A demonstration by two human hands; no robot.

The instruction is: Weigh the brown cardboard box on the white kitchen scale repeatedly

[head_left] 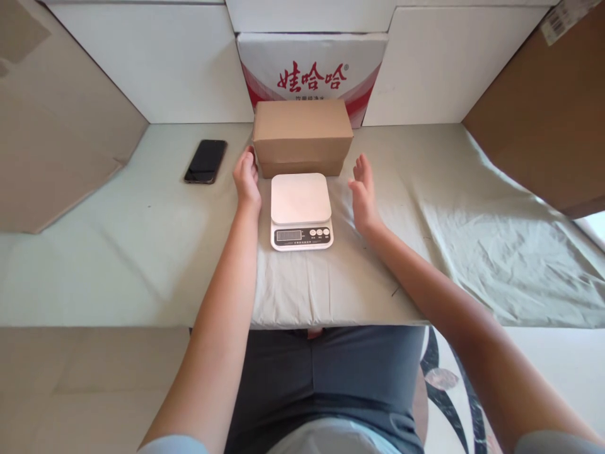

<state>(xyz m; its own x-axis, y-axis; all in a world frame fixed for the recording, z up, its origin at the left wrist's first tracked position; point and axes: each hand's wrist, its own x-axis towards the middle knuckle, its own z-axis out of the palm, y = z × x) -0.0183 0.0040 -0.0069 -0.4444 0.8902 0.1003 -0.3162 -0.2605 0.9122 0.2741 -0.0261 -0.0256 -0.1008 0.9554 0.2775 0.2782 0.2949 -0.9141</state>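
A white digital kitchen scale point(301, 199) lies on the cloth-covered table, its display and round buttons facing me and its platform bare. Right behind it stands a closed brown cardboard box point(302, 120). My left hand point(247, 176) is upright at the box's left front corner, fingers a little curled; whether it touches the cardboard I cannot tell. On the other side, my right hand point(363, 192) rests with its edge near the cloth, palm turned inward and fingers apart, a gap away from both scale and box. Neither hand holds anything.
A black smartphone point(206, 161) lies left of my left hand. Behind the box stands a white and red carton point(312, 63) with Chinese lettering. Large cardboard pieces flank the table at left point(61, 126) and right point(543, 113). The pale green tablecloth point(118, 265) is wrinkled at right.
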